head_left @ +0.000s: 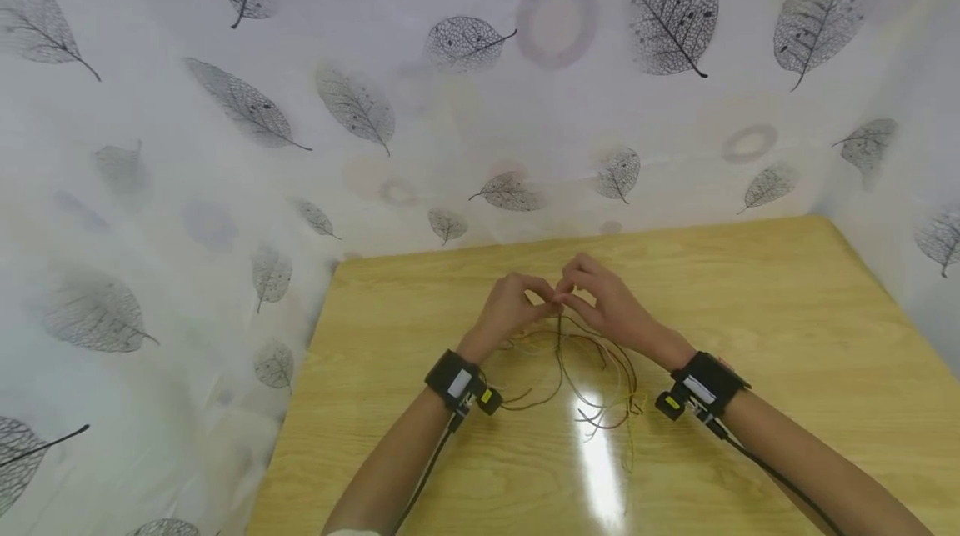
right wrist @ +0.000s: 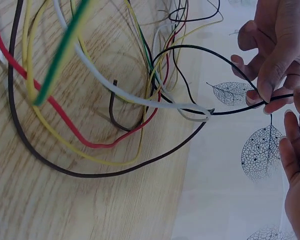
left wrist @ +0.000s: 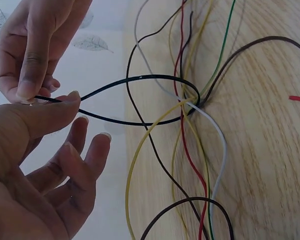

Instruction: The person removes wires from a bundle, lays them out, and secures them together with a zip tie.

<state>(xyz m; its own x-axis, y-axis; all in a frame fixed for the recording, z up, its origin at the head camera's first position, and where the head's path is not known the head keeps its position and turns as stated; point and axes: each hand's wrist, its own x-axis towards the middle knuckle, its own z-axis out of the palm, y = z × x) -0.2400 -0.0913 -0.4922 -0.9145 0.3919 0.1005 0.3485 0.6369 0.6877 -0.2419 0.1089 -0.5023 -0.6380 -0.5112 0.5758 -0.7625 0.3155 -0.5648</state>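
My left hand (head_left: 512,307) pinches a black wire (left wrist: 160,76) between thumb and index finger where its two strands meet; the other fingers are loosely spread. The wire forms a long loop whose far end passes around a bundle of coloured wires (right wrist: 162,75). Just beyond that pinch, my right hand (head_left: 606,303) grips the wire's end between thumb and finger. Both hands are raised near the far half of the table, fingertips almost together. Red, yellow, white, brown and green wires fan out in loose curves from the bundle.
The wooden table (head_left: 420,469) carries the spread wire ends, including a thin yellow strand (head_left: 630,436) toward the front. Leaf-patterned cloth (head_left: 405,161) hangs behind and to the left of the table. Each wrist wears a black band (head_left: 708,386) with a camera and cable.
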